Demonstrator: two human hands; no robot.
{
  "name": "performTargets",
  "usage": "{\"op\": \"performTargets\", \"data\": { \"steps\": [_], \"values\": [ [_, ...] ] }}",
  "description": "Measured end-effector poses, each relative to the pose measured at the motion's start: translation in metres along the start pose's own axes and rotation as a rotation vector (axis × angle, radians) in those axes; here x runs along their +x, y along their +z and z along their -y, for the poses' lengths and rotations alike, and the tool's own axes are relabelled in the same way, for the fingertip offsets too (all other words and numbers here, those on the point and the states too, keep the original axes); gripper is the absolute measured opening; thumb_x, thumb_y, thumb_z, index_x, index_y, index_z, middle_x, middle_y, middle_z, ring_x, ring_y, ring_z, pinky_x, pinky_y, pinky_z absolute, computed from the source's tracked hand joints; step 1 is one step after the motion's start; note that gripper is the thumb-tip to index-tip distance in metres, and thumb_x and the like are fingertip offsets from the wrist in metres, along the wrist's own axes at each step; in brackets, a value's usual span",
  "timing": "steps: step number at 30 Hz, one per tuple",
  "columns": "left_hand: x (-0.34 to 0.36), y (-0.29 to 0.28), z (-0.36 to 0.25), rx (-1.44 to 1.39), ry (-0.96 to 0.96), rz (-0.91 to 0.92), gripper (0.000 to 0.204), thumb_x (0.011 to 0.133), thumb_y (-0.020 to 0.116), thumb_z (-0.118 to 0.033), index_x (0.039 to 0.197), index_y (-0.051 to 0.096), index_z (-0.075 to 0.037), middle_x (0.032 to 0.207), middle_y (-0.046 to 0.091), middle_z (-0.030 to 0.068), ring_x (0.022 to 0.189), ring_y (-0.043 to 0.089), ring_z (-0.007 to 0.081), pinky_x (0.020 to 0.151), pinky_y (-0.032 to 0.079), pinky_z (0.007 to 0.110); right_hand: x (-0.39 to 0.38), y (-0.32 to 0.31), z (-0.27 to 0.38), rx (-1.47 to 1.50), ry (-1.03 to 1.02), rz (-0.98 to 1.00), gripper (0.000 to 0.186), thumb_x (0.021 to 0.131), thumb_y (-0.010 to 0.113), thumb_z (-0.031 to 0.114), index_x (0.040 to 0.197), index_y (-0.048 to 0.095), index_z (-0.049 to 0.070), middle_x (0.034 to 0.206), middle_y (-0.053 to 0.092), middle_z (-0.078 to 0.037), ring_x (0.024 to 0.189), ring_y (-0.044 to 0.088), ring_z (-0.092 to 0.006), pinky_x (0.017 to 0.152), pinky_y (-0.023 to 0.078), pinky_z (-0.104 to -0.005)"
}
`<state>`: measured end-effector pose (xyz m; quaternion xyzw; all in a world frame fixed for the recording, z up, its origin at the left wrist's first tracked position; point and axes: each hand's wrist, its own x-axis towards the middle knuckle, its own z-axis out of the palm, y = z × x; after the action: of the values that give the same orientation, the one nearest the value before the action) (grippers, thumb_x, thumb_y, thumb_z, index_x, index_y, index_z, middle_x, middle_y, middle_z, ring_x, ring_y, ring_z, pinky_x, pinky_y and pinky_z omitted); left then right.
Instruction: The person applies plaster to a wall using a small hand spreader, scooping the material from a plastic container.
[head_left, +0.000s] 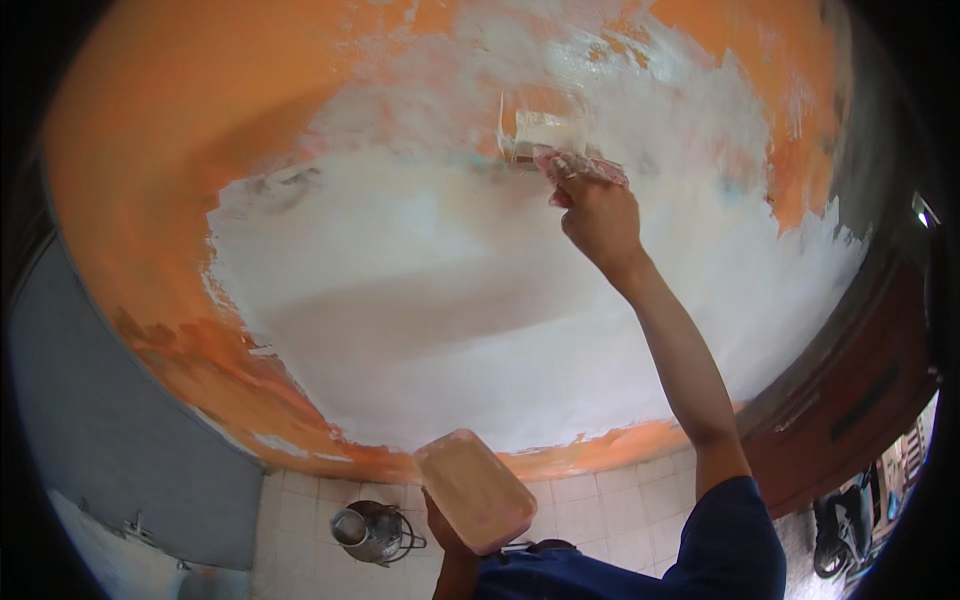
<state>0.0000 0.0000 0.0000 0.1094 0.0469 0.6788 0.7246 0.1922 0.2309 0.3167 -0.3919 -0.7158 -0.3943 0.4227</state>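
Note:
Over an orange wall spreads a broad, uneven patch of white filler. My right hand is raised to the upper middle of that patch, its fingers closed round a putty-smeared putty knife. The knife's blade edge lies against the wall below a thin square of fresh filler. Low in front of me, my left hand supports a beige rectangular plastic tub from its left side and underneath. Most of the left fingers are hidden behind the tub.
A dark round bucket with a handle and a pale vessel at its mouth stands on the white tiled floor. Left is a grey panel; right, a dark red panel. A motorbike stands at lower right.

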Motion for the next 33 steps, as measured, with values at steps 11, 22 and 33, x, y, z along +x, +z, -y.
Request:
{"op": "performTargets", "data": {
  "steps": [11,22,33],
  "values": [
    [-0.007,0.030,-0.002,-0.120,-0.068,-0.054,0.063,0.094,0.033,-0.053,0.135,0.037,-0.006,0.124,0.052,0.0166,0.112,0.054,0.0363,0.092,0.046,0.055,-0.009,0.051,0.009,-0.091,-0.016,0.140,0.051,0.079,0.064,0.020,0.123,0.054,-0.003,0.130,0.051,-0.024,0.123,0.047,-0.0367,0.102,0.039,-0.0439],
    [-0.011,0.023,-0.007,-0.114,-0.042,-0.031,0.066,0.091,0.032,-0.061,0.136,0.038,-0.012,0.129,0.049,0.0141,0.115,0.052,0.0355,0.094,0.043,0.056,-0.024,0.026,0.008,0.087,0.099,-0.019,0.052,0.072,0.068,0.007,0.122,0.055,0.001,0.127,0.054,-0.021,0.121,0.050,-0.0339,0.101,0.040,-0.0427],
    [-0.006,0.020,0.001,-0.026,-0.059,-0.081,0.061,0.095,0.031,-0.055,0.134,0.039,-0.009,0.123,0.052,0.0148,0.110,0.055,0.0340,0.091,0.046,0.053,-0.037,0.069,0.017,-0.104,0.028,0.163,0.056,0.078,0.064,0.012,0.129,0.048,-0.005,0.135,0.044,-0.027,0.127,0.042,-0.0393,0.107,0.031,-0.0487]
  ]
}}
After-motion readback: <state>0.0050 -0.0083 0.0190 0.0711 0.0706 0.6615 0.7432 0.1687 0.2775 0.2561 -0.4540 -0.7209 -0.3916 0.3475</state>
